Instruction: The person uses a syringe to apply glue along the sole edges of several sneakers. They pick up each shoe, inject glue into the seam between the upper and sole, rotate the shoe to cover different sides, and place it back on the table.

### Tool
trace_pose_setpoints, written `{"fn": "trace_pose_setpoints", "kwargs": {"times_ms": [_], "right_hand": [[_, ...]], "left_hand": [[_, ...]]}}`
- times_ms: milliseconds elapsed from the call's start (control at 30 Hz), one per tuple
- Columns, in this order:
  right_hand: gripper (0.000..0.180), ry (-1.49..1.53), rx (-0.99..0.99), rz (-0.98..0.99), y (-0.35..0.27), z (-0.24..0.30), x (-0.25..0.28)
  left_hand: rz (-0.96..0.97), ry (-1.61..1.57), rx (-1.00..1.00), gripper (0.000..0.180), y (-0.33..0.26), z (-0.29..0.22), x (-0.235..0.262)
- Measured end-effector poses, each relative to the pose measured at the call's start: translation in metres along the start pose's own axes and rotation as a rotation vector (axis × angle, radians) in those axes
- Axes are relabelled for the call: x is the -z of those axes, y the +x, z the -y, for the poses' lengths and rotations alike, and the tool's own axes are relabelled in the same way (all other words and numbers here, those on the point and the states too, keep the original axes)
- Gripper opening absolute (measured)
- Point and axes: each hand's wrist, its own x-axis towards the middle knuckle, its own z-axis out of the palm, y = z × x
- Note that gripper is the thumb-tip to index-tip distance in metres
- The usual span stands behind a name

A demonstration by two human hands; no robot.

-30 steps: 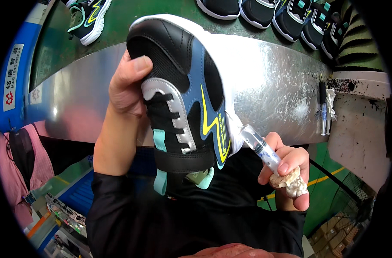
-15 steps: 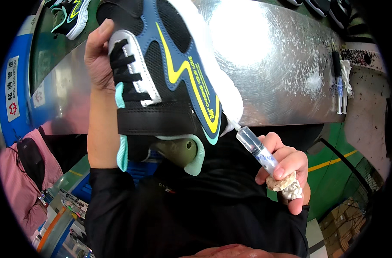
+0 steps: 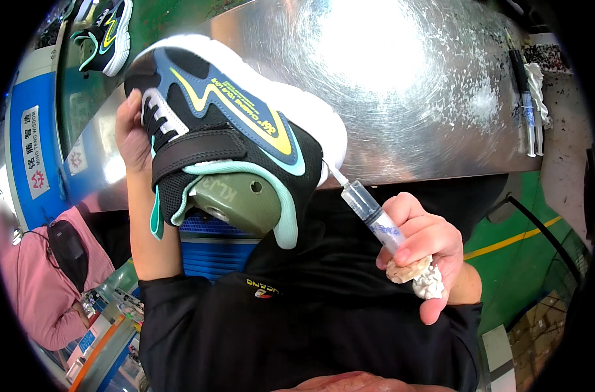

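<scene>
While the fingers of the left hand (image 3: pixel 134 140) grasp the sneaker (image 3: pixel 252 124) by its toe end, those of the right hand (image 3: pixel 431 238) grip a syringe (image 3: pixel 365 204), its tip up and left of them, apparently meeting the heel where upper joins sole. The counter (image 3: pixel 428 147) lies beyond the fingers. The step seems to be applying liquid at that seam; the next move calls for gentle plunger pressure.

The shoe (image 3: pixel 235 121) — black and blue, white-soled, yellow-striped — is pointing toe upper left; the clear syringe (image 3: pixel 370 210) is slanting nozzle-first at its heel.
</scene>
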Motion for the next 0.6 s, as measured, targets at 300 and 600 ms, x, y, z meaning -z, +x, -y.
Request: {"fn": "trace_pose_setpoints", "kwargs": {"times_ms": [300, 600], "right_hand": [[0.063, -0.180, -0.016, 0.030, 0.014, 0.000, -0.006], [0.061, -0.297, -0.045, 0.053, 0.024, -0.007, -0.017]], "left_hand": [[-0.062, 0.307, -0.019, 0.044, -0.065, -0.011, 0.035], [-0.075, 0.157, 0.070, 0.036, -0.126, 0.007, 0.014]]}}
